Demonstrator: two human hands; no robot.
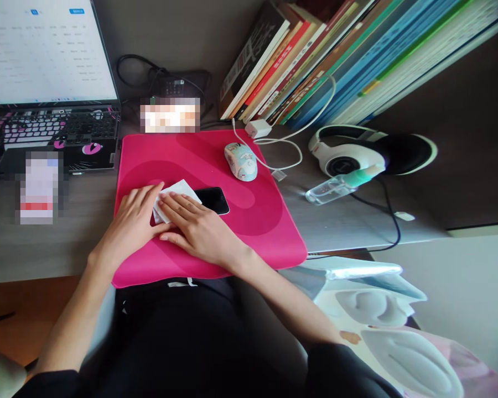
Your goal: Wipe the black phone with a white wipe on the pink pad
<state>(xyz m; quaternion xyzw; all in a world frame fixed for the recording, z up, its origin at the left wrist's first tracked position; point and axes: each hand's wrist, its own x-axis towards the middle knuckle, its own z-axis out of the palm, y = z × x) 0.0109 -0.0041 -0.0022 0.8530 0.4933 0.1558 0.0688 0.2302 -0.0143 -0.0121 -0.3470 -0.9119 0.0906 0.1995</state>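
Observation:
A phone (pixel 216 200) with a dark screen lies flat on the pink desk mat (pixel 265 232). A folded white wipe (pixel 183 189) covers its left part. My left hand (pixel 138 216) is closed around the phone's left end, fingers along the far side and thumb on the near side; part of that grip is hidden. From the right, my right hand (pixel 197 225) presses the wipe onto the phone, its fingers held together over it. The phone's right end shows past the wipe.
A patterned mouse (pixel 240 161) sits on the mat. Left are a laptop (pixel 62 130) and a blurred-out phone-like object (pixel 39 188). Rightward are a white cable (pixel 292 135), headphones (pixel 336 155) and a clear spray bottle (pixel 330 190). Books (pixel 290 66) line the back.

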